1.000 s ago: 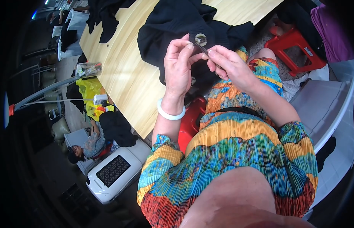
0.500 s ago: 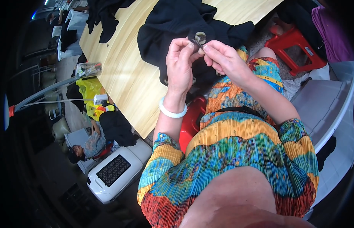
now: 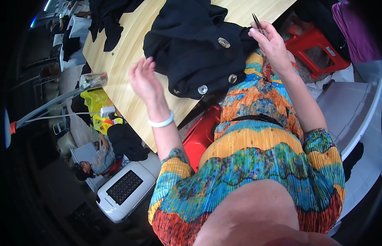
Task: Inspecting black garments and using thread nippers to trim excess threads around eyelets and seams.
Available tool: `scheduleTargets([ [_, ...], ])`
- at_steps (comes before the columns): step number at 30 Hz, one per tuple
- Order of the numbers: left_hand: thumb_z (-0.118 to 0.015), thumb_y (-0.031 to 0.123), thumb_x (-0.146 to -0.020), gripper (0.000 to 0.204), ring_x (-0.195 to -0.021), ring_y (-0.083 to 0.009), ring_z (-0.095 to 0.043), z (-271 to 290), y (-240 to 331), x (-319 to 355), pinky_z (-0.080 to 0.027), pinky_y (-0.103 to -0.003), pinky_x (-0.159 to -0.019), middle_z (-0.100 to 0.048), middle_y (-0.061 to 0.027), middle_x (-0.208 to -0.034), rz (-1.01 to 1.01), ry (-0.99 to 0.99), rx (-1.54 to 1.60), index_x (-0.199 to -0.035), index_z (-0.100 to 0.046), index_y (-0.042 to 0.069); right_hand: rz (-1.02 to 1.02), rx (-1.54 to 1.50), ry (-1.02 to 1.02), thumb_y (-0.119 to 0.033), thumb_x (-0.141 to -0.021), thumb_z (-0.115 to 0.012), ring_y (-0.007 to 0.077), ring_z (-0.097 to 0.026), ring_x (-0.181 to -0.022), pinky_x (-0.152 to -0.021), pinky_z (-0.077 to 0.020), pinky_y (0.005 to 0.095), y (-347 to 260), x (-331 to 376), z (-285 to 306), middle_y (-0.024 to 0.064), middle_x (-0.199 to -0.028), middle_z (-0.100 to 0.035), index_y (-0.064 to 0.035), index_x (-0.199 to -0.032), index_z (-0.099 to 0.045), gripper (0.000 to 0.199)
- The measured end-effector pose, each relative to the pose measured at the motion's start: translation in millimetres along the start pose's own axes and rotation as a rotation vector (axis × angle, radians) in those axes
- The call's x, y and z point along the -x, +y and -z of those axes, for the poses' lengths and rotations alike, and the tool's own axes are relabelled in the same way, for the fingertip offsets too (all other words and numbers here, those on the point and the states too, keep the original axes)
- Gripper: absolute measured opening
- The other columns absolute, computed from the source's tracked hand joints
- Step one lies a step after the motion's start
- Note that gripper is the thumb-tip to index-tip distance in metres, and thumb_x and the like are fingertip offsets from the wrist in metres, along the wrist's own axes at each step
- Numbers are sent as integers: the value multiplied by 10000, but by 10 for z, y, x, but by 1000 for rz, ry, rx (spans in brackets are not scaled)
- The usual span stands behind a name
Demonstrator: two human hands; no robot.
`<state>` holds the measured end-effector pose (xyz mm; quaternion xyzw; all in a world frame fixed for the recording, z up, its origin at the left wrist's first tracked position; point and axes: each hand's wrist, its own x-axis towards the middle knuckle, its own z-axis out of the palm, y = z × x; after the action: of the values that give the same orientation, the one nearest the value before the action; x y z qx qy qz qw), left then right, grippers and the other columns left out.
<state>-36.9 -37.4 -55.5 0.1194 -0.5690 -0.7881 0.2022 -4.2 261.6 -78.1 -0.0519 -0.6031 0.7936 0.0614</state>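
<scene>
A black knitted garment [image 3: 195,53] with large buttons lies bunched over the table's edge toward my lap. One patterned brown-and-cream button [image 3: 223,42] shows on its right part, and a shiny grey button [image 3: 203,89] sits near its lower edge. To the right of the garment, my right hand [image 3: 271,44] is closed on a slim dark two-pronged tool [image 3: 257,22], its points upward; I cannot tell whether it is snips or tweezers. Off the garment's left side, my left hand [image 3: 146,81] is raised over the tabletop, fingers loosely apart and holding nothing.
Another dark garment [image 3: 111,24] lies on the wooden table [image 3: 129,98] at the far left. A lamp arm or pole [image 3: 47,102] reaches in from the left. Red stools [image 3: 201,131] stand beneath and at right, beside a grey lidded bin [image 3: 342,110]. Another person [image 3: 98,158] sits at lower left.
My hands have parted from above the garment: the left went left and down, letting go, the right went up and right with the tool. The garment now lies spread, showing more buttons.
</scene>
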Motion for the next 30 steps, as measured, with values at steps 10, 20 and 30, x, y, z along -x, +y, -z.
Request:
scheduleTargets([
  [10, -736, 284, -606, 468, -830, -298, -486, -658, -393, 1109, -387, -358, -734, -501, -137, -909, -715, -557, -986, -929, -552, 0, -115, 49, -27, -171, -807, -585, 66, -501, -871, -817, -370, 198, 190, 35, -23, 22, -891, -540, -3, -1048, -484, 311],
  [20, -441, 178, -876, 195, -657, -109, -533, -883, -150, 557, -389, -235, -556, -581, -26, -794, 151, -446, -198, -881, -549, 15, -51, 74, -98, -123, -830, -543, 4, -471, -690, -566, -361, 136, -34, 82, -188, -5, -894, -541, -25, -1051, -483, 250],
  [30, -352, 259, -917, 373, -1022, -225, -530, -708, 571, 362, -415, -330, -889, -550, -134, -1094, 726, -601, 443, -1133, -464, -24, 271, -22, -386, -81, -789, -590, 71, -511, -868, -723, -422, 188, -461, 10, -718, 38, -943, -537, -2, -1062, -470, 308],
])
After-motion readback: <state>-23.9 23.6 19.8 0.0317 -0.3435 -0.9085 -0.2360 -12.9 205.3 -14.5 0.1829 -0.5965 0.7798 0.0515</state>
